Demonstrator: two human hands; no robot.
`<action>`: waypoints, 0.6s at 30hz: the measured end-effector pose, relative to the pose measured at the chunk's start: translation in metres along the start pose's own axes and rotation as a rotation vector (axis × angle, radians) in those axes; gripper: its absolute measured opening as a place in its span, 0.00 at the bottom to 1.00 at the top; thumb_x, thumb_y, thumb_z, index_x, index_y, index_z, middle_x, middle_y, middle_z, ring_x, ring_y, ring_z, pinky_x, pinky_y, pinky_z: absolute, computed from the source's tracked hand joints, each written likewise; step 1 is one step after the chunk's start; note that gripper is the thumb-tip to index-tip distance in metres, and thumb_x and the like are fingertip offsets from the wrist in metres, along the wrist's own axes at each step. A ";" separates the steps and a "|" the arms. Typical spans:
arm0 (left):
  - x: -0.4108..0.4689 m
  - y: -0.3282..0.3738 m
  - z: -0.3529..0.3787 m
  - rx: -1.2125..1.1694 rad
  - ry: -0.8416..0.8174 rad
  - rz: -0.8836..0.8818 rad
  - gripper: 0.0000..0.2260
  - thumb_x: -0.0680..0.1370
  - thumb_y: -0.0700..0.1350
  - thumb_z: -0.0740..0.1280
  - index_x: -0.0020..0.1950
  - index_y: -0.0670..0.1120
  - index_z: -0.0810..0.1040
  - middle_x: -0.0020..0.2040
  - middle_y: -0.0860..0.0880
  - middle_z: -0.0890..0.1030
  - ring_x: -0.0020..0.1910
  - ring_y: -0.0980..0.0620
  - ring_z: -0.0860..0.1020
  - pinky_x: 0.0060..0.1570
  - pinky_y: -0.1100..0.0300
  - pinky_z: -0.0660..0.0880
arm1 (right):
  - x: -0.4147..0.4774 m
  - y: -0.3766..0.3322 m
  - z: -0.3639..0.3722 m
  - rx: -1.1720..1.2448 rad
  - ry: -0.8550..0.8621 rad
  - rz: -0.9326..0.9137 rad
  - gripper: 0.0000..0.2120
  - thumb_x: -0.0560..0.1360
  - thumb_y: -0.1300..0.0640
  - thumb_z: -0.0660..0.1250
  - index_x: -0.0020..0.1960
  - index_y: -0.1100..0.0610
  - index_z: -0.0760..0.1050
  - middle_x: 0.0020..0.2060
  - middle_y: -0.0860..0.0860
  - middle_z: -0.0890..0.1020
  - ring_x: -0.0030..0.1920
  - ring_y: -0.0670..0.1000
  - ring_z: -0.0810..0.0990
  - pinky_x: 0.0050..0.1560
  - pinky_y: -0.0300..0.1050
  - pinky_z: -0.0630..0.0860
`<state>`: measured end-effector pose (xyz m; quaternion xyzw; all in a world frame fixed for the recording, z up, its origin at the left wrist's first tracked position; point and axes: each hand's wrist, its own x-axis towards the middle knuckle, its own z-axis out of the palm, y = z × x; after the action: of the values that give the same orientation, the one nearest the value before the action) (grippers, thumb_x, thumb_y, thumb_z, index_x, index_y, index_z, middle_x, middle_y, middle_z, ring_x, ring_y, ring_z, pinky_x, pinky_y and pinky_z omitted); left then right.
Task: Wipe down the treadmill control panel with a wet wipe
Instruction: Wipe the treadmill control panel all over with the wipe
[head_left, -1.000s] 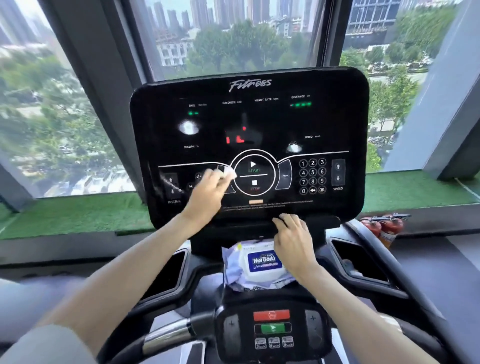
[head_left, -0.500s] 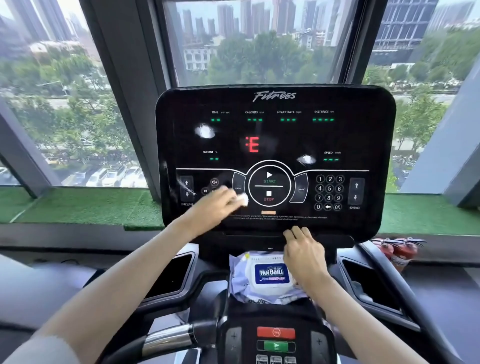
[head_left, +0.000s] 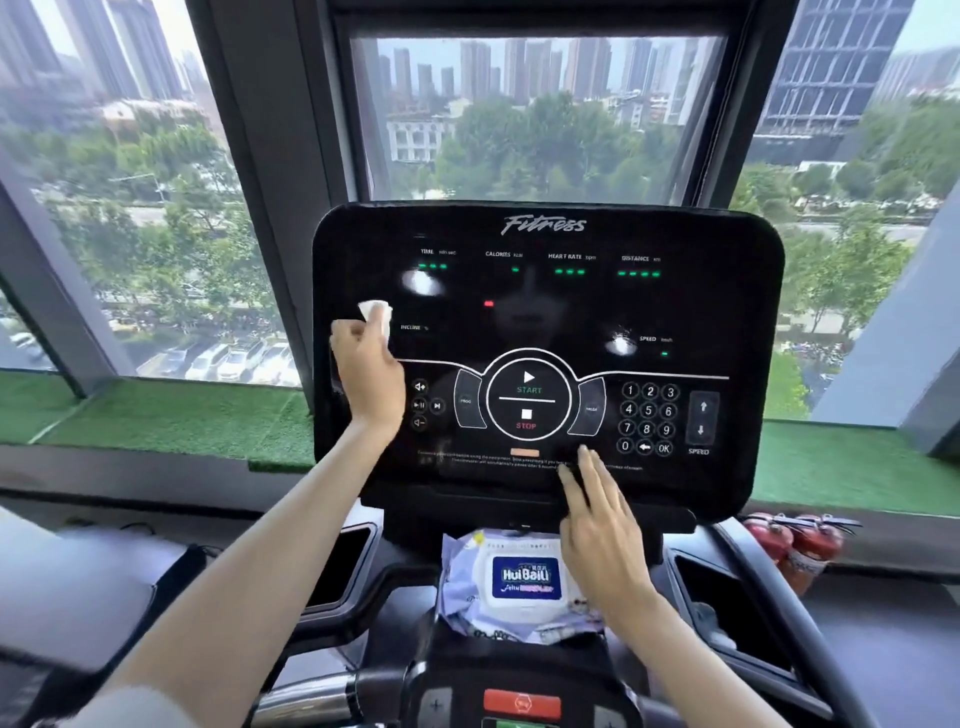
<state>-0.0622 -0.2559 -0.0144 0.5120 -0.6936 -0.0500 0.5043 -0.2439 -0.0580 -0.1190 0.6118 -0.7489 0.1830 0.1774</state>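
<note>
The black glossy treadmill control panel (head_left: 545, 312) stands upright in front of me, its green readouts lit. My left hand (head_left: 366, 371) holds a small folded white wet wipe (head_left: 376, 313) against the panel's left side, beside the INCLINE label. My right hand (head_left: 600, 525) lies flat with straight fingers on the panel's lower edge, below the round START/STOP dial (head_left: 528, 400). It holds nothing.
A pack of wet wipes (head_left: 519, 584) lies in the console tray under the panel. Cup holders (head_left: 727, 603) sit on either side. A lower handlebar control with a red button (head_left: 522, 704) is at the bottom. Fire extinguishers (head_left: 795, 540) stand at the right by the window.
My left hand has carried the wipe from beside the START/STOP dial up and left to the panel's left edge. My right hand's fingers have slid slightly higher onto the panel. The view has tilted upward.
</note>
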 end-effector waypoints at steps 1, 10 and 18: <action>-0.006 0.010 0.005 0.040 -0.020 0.045 0.25 0.71 0.24 0.59 0.66 0.41 0.72 0.48 0.45 0.67 0.46 0.51 0.65 0.43 0.58 0.73 | 0.001 0.002 -0.002 -0.010 -0.001 0.004 0.28 0.65 0.66 0.68 0.65 0.65 0.71 0.68 0.65 0.66 0.69 0.62 0.66 0.65 0.56 0.69; 0.011 0.051 0.026 -0.048 -0.017 0.242 0.25 0.69 0.22 0.58 0.62 0.42 0.72 0.47 0.45 0.68 0.45 0.51 0.66 0.42 0.55 0.75 | 0.001 0.038 -0.016 -0.001 0.058 0.125 0.28 0.70 0.64 0.65 0.69 0.63 0.66 0.71 0.65 0.60 0.72 0.61 0.58 0.70 0.57 0.61; -0.059 0.146 0.096 0.123 -0.435 1.363 0.23 0.70 0.28 0.64 0.63 0.43 0.74 0.46 0.46 0.73 0.44 0.49 0.70 0.44 0.58 0.73 | -0.013 0.082 -0.020 0.034 0.066 0.254 0.27 0.71 0.64 0.64 0.70 0.62 0.64 0.72 0.65 0.60 0.73 0.61 0.58 0.71 0.56 0.59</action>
<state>-0.2328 -0.1856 -0.0138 -0.0290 -0.9453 0.2142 0.2442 -0.3215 -0.0220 -0.1127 0.5086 -0.8107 0.2369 0.1670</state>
